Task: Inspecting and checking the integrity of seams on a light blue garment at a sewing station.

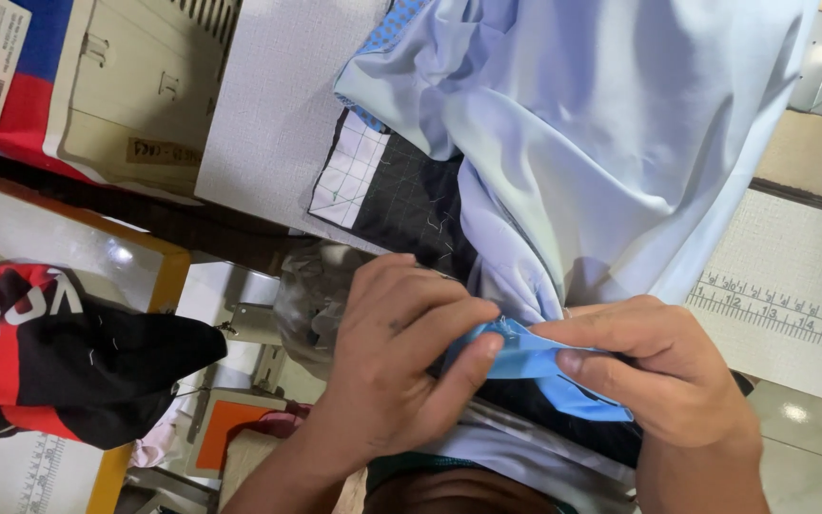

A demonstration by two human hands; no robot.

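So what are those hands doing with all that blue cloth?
A person is pinching a folded blue strip between both hands. The left hand and right hand grip it from either side with their fingers. A big pale blue garment spills over the work table above them. A black and red garment lies off to the left.

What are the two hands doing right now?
Left hand: closed, pinching the blue strip.
Right hand: closed, pinching the same blue strip from the other side.
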